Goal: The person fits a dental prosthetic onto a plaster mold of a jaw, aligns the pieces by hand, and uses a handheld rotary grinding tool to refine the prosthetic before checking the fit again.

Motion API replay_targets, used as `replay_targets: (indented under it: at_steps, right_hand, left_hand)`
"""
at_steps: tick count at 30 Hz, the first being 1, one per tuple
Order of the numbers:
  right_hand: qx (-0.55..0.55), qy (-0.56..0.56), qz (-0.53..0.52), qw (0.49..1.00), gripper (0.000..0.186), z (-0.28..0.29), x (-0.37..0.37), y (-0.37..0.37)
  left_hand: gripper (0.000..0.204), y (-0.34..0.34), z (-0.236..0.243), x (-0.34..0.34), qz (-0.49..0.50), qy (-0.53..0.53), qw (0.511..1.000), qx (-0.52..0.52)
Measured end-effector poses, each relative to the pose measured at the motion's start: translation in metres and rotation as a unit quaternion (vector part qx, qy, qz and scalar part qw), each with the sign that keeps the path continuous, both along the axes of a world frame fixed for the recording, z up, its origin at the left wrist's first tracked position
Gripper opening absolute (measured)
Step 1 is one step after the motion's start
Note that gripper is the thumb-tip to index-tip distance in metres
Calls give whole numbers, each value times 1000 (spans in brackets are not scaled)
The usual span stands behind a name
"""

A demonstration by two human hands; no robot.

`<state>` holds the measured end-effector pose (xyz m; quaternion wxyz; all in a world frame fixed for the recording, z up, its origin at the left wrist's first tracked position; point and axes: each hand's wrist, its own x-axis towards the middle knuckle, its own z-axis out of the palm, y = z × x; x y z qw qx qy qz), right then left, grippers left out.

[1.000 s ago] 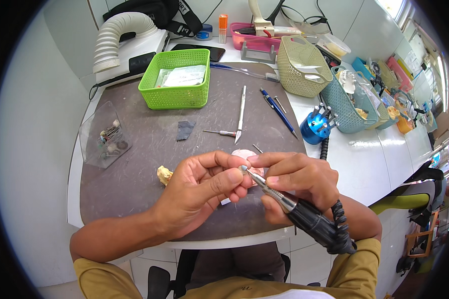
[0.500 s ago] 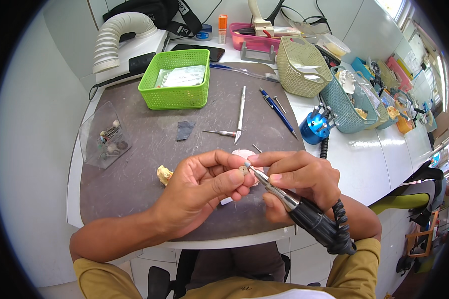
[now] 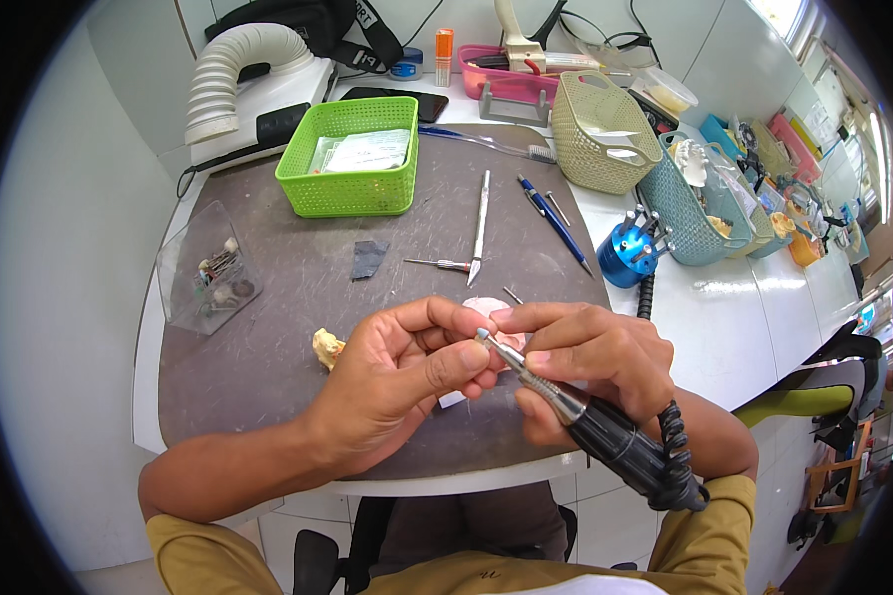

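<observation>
My left hand [image 3: 397,377] is closed, with thumb and fingers pinching a tiny pale piece mostly hidden by the fingers and the tool tip. In my right hand [image 3: 605,352] is a black and silver rotary handpiece [image 3: 620,441], held like a pen, its coiled cable by the wrist. Its small bluish-grey tip [image 3: 481,335] meets the spot where the left fingertips pinch. Right index finger and left fingertips are close together. Partly hidden behind the hands lies a pinkish-white plaster model [image 3: 486,304]. A yellowish model piece [image 3: 326,348] lies beside the left hand.
On the brown mat lie a knife [image 3: 479,228], a thin screwdriver-like tool [image 3: 439,264], a blue pen [image 3: 556,226] and a dark scrap [image 3: 369,260]. Around stand a clear bin [image 3: 189,278], a green basket [image 3: 352,196], a blue bur holder [image 3: 627,256], and a white hose unit [image 3: 218,89].
The handpiece tip has shifted slightly left and down, over the small pale piece in my left fingers. My right hand has shifted with it; my left hand stays nearly still.
</observation>
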<state>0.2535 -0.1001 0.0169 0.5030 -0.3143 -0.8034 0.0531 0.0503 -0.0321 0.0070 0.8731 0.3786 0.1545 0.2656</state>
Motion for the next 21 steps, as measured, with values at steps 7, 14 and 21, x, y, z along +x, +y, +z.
replay_targets:
  at_steps: [7,14,21]
  right_hand:
    - [-9,-3,4,1000,32,0,1,0]
    - [-28,23,12,999,34,-1,1,-4]
    - [-19,20,2,1000,34,-3,0,-1]
  left_hand:
    - [19,0,0,0,5,11,1000,9]
    - [19,0,2,0,1,16,1000,13]
    - [16,1,-3,0,1,-2,1000,21]
